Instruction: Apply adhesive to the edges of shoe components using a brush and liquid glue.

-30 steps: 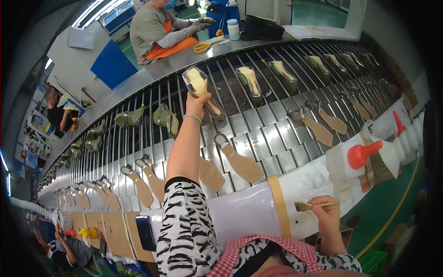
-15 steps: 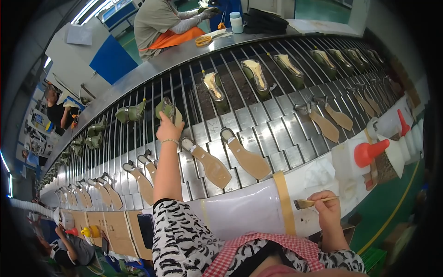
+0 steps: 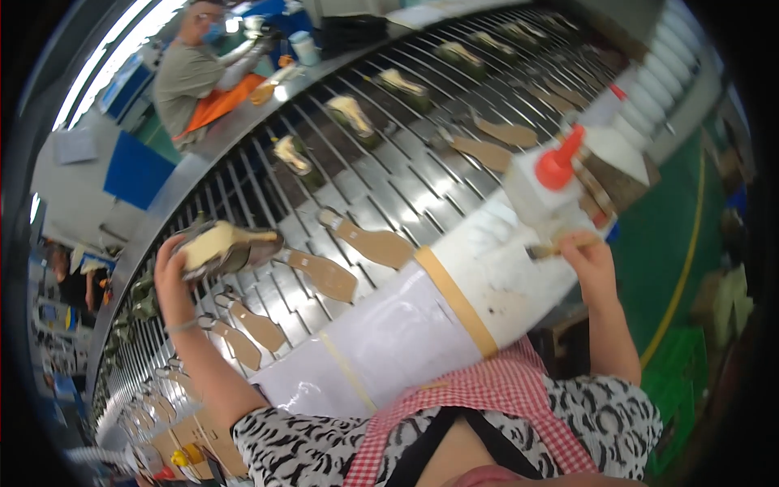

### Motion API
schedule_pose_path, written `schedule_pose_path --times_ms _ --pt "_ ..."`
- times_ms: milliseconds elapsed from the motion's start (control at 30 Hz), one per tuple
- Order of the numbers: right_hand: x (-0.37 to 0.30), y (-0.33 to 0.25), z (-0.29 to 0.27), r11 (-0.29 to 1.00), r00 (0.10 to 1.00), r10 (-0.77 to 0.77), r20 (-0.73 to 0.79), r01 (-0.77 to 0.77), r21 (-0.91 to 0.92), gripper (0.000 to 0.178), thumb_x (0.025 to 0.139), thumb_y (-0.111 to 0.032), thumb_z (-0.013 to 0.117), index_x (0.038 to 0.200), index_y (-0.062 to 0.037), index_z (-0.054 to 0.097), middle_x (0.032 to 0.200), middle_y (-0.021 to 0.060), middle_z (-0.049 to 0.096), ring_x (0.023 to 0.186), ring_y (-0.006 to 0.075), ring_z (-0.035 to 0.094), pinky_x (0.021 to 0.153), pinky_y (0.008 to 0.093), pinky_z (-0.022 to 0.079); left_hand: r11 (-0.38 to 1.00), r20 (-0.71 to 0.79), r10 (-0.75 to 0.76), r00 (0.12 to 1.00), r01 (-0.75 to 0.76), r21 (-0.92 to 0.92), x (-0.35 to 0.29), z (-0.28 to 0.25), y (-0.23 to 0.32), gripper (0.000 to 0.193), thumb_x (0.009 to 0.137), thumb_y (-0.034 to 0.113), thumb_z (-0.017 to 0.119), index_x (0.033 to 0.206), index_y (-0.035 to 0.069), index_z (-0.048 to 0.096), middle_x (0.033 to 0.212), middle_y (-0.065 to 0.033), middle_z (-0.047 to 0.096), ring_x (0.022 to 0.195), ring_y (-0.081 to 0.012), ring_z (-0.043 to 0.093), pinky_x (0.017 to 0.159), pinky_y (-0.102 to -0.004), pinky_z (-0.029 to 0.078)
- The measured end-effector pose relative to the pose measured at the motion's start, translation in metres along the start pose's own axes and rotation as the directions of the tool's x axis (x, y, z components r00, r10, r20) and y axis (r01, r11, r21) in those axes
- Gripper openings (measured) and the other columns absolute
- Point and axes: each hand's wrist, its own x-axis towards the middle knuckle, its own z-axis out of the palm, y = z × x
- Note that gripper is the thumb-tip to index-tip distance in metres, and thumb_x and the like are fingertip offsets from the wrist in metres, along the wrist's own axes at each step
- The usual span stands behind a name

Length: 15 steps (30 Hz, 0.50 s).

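Note:
My left hand (image 3: 170,272) is closed on a shoe last (image 3: 231,247) with a dark upper on it, lifted above the rods with its pale underside turned up. Between the fingers of my right hand (image 3: 588,258) is a small flat brush (image 3: 545,251), its dark bristles pointing left. Just behind the brush stands a white plastic bottle (image 3: 527,195) with a red nozzle cap (image 3: 560,162). Tan shoe soles (image 3: 375,246) lie on metal slats near my left hand, some with a dark strap at the narrow end.
A conveyor of metal rods (image 3: 243,183) carries several green shoe lasts (image 3: 353,118). Along my side runs a white ledge (image 3: 519,304) with a yellow tape strip (image 3: 456,304). Across the conveyor sits a masked co-worker (image 3: 191,81). A white ribbed hose (image 3: 661,69) hangs at right.
My left hand has lifted the shoe last off the rods and turned its underside up. My right hand has moved the brush up toward the white bottle. The whole view has tilted and shifted.

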Motion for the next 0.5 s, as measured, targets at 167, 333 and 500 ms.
schedule_pose_path --times_ms 167,333,500 --pt "0.023 -0.005 -0.032 0.879 0.969 -0.242 -0.053 0.196 -0.435 0.011 0.083 -0.007 0.070 0.089 -0.0012 0.063 0.083 0.0026 0.067 0.077 0.0101 0.061 0.071 0.0249 0.048 0.946 0.431 -0.183 0.884 0.277 -0.168 -0.061 0.024 -0.003 0.039 0.080 0.022 0.052 0.110 -0.003 0.059 0.095 -0.0095 0.065 0.080 -0.0125 0.064 0.064 -0.0208 0.051" --pt "0.038 -0.003 -0.044 0.701 0.982 -0.189 -0.003 0.133 -0.700 0.013 0.082 -0.008 0.069 0.093 -0.0013 0.066 0.084 0.0056 0.069 0.075 0.0129 0.064 0.063 0.0265 0.047 0.838 0.545 -0.486 0.683 0.541 0.070 -0.088 0.084 -0.059 0.035 0.090 0.028 0.047 0.104 0.002 0.065 0.086 -0.0043 0.064 0.064 -0.0115 0.060 0.048 -0.0223 0.044" --pt "0.044 0.014 -0.049 0.610 0.992 -0.119 0.044 0.108 -0.785 0.011 0.081 -0.012 0.067 0.088 -0.0031 0.065 0.082 0.0108 0.068 0.077 0.0232 0.066 0.069 0.0337 0.051 0.886 0.606 -0.432 0.668 0.441 0.145 -0.145 0.128 -0.086 0.057 0.087 0.038 0.065 0.125 0.000 0.050 0.101 -0.0084 0.063 0.087 -0.0168 0.063 0.076 -0.0299 0.052"
